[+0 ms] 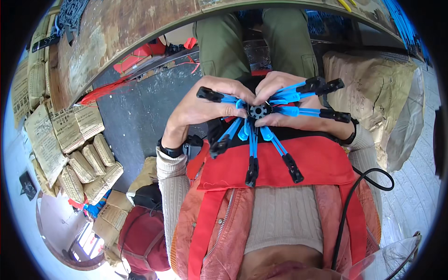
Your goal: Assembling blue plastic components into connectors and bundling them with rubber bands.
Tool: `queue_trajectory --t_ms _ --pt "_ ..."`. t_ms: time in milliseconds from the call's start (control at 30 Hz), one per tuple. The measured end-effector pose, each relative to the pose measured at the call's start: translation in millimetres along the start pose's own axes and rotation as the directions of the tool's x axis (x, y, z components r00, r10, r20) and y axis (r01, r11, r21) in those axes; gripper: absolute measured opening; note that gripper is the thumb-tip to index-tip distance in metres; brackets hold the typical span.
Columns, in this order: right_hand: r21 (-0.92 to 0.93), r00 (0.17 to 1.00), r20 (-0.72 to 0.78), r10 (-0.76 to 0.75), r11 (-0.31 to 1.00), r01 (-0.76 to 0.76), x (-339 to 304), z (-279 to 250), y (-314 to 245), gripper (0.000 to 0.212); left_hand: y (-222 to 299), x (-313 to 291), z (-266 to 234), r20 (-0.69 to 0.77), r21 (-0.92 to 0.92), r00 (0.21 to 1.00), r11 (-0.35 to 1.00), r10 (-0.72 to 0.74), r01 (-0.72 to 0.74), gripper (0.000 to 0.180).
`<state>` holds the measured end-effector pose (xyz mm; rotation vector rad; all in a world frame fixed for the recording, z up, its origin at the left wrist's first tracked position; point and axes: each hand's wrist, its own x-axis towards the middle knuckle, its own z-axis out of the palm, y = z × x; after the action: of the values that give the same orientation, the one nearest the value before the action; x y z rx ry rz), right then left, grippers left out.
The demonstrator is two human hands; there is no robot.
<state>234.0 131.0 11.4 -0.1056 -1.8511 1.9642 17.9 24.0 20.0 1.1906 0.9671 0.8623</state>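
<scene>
A black round toothed hub (259, 110) is held in front of my lap. Several blue arms (279, 145) spread out from it like spokes, each tipped with a black end piece (292, 169). My left hand (207, 101) pinches the hub's left edge, thumb and forefinger closed at the root of a blue arm. On the other side, my right hand (298, 109) has its fingers closed round the hub's right edge, with blue arms lying across it. A thin, shiny piece shows by the right fingertips, too small to name. The hub's underside is hidden.
A worn wooden table (140, 28) curves across the far side, with blue rods (405, 23) at its right end. Brown paper sacks (77, 121) are piled at left. Brown sheeting (373, 93) hangs at right. A black cable (347, 205) loops beside my red apron (280, 163).
</scene>
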Motion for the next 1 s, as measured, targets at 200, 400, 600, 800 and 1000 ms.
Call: queue_trajectory --t_ms 200,400,600,800,1000 --pt "0.035 0.999 0.030 0.043 0.998 -0.044 4.3 -0.3 1.9 0.031 -5.0 -15.3 20.3 -0.228 0.056 0.971 0.997 0.068 -0.057 0.015" --pt "0.014 0.991 0.131 0.036 0.999 -0.038 12.5 -7.6 -0.2 0.031 -7.0 -13.2 22.8 -0.240 0.041 0.957 0.986 0.164 -0.159 0.014" --pt "-0.024 0.972 0.234 0.003 1.000 0.003 16.5 -11.2 -1.4 0.033 -16.7 -7.9 19.9 -0.202 -0.197 0.976 0.972 0.086 -0.127 0.016" --pt "-0.086 0.970 0.241 0.020 0.996 0.001 23.7 -18.7 6.0 0.034 -17.0 3.9 2.9 -0.071 -0.192 0.996 0.980 -0.057 0.042 0.017" --pt "-0.016 0.982 -0.095 0.165 0.986 -0.167 24.0 -20.1 9.6 0.029 -11.4 18.5 -3.0 -0.385 -0.195 0.921 0.981 -0.061 -0.017 0.019"
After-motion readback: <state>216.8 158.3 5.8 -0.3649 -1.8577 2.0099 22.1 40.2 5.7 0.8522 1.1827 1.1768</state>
